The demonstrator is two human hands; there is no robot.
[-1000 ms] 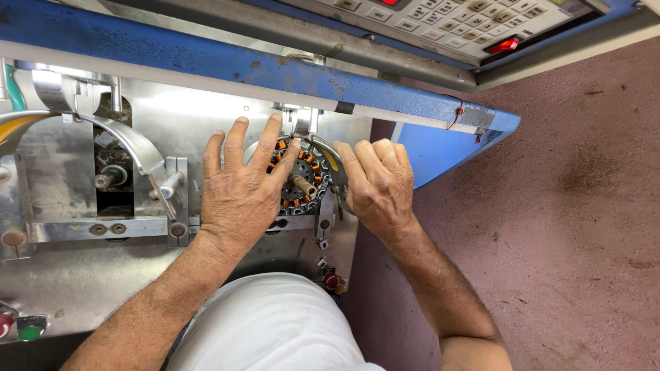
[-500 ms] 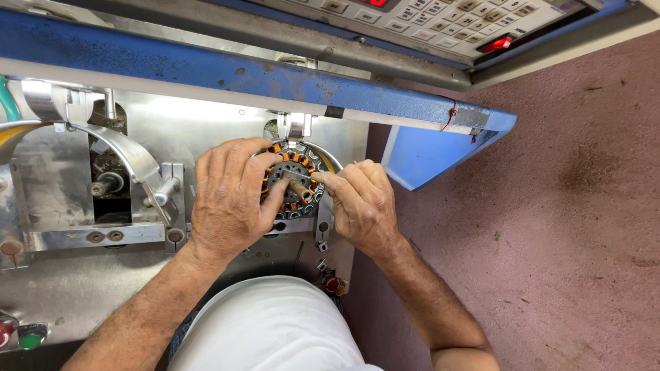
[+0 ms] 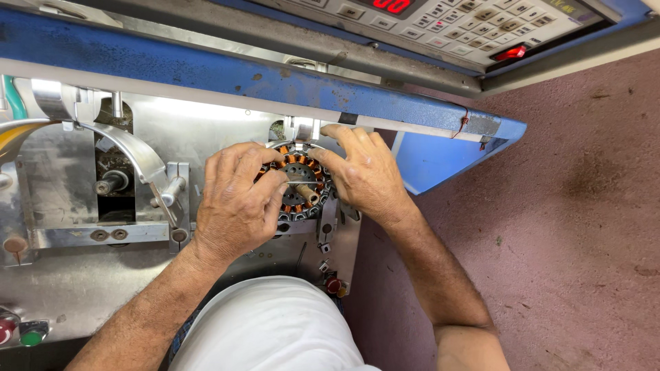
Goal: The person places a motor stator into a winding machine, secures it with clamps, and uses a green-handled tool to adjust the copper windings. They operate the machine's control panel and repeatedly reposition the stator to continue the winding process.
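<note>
Both palms down, left hand point(image 3: 237, 206) fingers curled on wound stator point(image 3: 299, 187), right hand point(image 3: 364, 175) fingers gripping its rim

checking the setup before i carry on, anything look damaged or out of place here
Only wear: the blue painted machine rail is chipped and scuffed. The round copper-wound stator sits centred between left hand and right hand.

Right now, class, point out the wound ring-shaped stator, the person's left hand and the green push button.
stator point(image 3: 300, 184): head view, on the copper-wound teeth near its centre.
left hand point(image 3: 234, 206): head view, on the back of the hand.
green push button point(image 3: 31, 337): head view, on its round cap.
</note>
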